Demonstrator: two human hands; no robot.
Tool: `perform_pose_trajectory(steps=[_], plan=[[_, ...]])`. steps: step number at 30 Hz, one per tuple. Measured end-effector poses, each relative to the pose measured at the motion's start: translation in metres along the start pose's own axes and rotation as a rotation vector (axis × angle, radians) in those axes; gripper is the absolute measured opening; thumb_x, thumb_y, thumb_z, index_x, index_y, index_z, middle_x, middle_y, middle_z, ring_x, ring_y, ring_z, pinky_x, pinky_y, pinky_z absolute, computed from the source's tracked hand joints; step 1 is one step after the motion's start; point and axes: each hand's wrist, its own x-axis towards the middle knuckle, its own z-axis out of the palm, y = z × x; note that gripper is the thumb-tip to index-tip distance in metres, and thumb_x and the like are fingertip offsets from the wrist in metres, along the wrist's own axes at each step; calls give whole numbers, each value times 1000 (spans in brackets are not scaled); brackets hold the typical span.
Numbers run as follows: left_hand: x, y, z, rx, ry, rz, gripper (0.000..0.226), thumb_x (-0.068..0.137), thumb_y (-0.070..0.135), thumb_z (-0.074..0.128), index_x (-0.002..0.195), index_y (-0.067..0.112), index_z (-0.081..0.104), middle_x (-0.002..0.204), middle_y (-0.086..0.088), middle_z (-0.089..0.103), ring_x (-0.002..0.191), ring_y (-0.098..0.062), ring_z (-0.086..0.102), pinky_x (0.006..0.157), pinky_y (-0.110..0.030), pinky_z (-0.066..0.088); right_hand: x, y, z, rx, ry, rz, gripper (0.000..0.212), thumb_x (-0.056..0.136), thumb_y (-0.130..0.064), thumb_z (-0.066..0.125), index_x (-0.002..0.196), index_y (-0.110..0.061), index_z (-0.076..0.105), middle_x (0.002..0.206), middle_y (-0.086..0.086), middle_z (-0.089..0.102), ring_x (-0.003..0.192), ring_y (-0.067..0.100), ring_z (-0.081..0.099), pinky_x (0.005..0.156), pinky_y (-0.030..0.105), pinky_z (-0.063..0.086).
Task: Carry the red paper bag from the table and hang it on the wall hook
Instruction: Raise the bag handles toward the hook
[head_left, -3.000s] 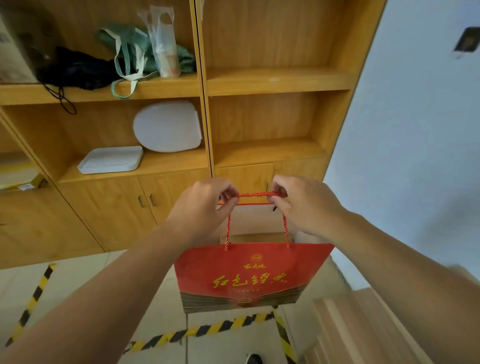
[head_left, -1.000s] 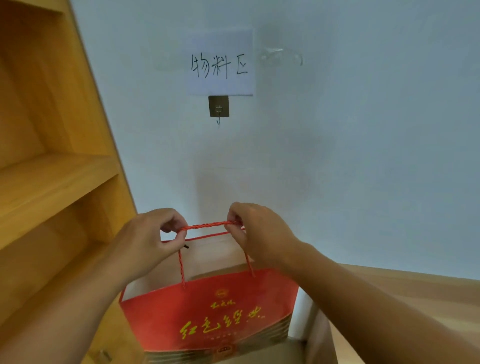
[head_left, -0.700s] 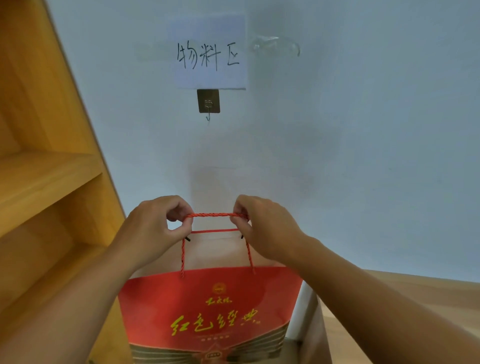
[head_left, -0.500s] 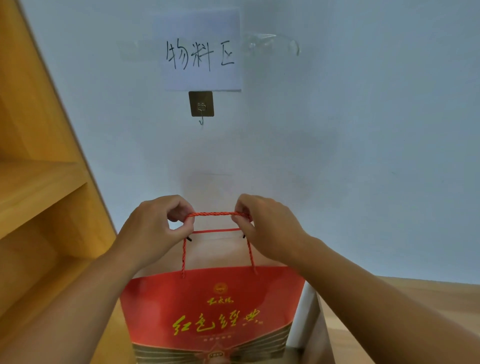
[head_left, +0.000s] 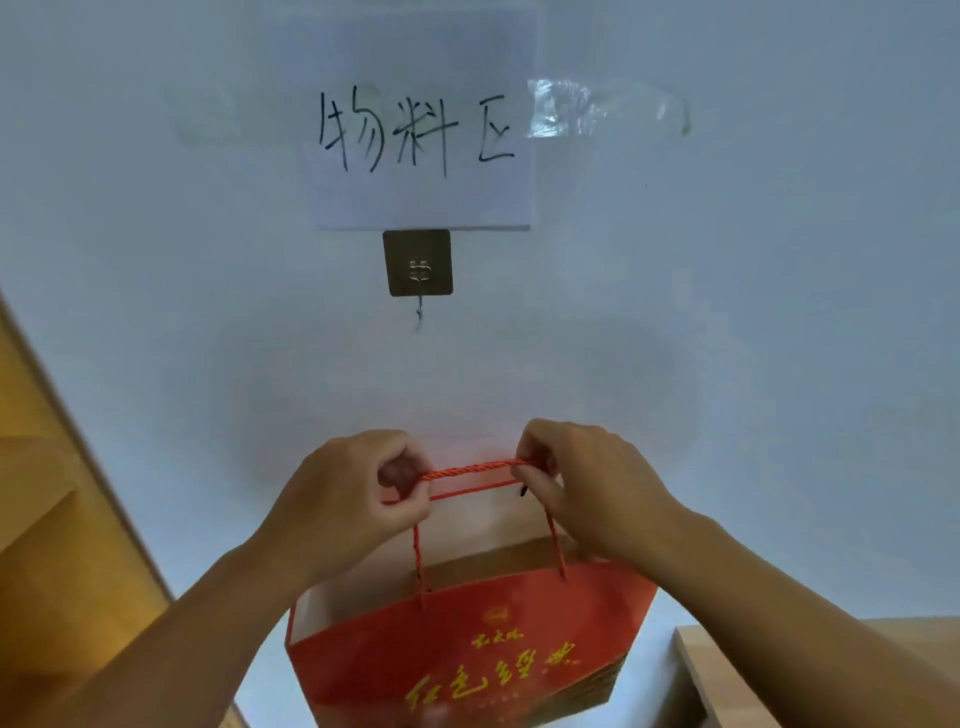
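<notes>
The red paper bag (head_left: 457, 660) with gold lettering hangs in the air in front of the pale wall, its mouth open. My left hand (head_left: 353, 499) pinches the left end of its red rope handle (head_left: 472, 469), and my right hand (head_left: 587, 483) pinches the right end, so the rope stretches level between them. The wall hook (head_left: 418, 270), a small metal hook on a square brown pad, sits on the wall straight above the handle, well clear of it. Nothing hangs on the hook.
A white paper sign (head_left: 418, 150) with handwritten characters is stuck just above the hook, with clear tape (head_left: 602, 109) to its right. A wooden shelf unit (head_left: 57, 509) stands close on the left. A wooden surface edge (head_left: 727, 660) shows at the lower right.
I have turned from the shelves to the wall and come closer; hook and sign look larger and more centred. Both hands have kept their grip on the rope handle throughout.
</notes>
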Motion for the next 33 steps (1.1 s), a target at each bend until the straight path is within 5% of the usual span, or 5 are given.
perform_pose_trajectory(steps=[9, 19, 25, 33], plan=[[45, -45, -20, -133, 50, -23, 9, 77, 26, 79, 81, 31, 73, 74, 11, 73, 76, -10, 71, 66, -24, 58, 58, -11, 6, 94, -3, 8, 7, 95, -37, 66, 93, -30, 66, 84, -12, 71, 80, 8, 67, 75, 36, 59], [80, -54, -47, -255, 230, -89, 14, 82, 12, 80, 85, 24, 75, 77, 5, 74, 76, -9, 71, 68, -12, 55, 107, -34, 2, 313, 156, 18, 8, 93, -32, 71, 87, -27, 69, 83, -11, 71, 81, 7, 67, 80, 36, 58], [114, -47, -54, -292, 319, -71, 6, 82, 21, 81, 85, 22, 76, 77, 4, 75, 72, -14, 70, 67, -20, 58, 136, -42, -10, 388, 345, 77, 9, 92, -26, 74, 89, -18, 75, 80, -6, 72, 76, 10, 67, 72, 27, 56], [113, -55, -49, -254, 312, -127, 8, 81, 31, 81, 84, 25, 77, 78, 6, 76, 73, -15, 72, 73, -37, 64, 147, -39, -1, 338, 313, 124, 12, 92, -28, 74, 89, -17, 75, 79, -5, 71, 72, 12, 66, 69, 30, 55]])
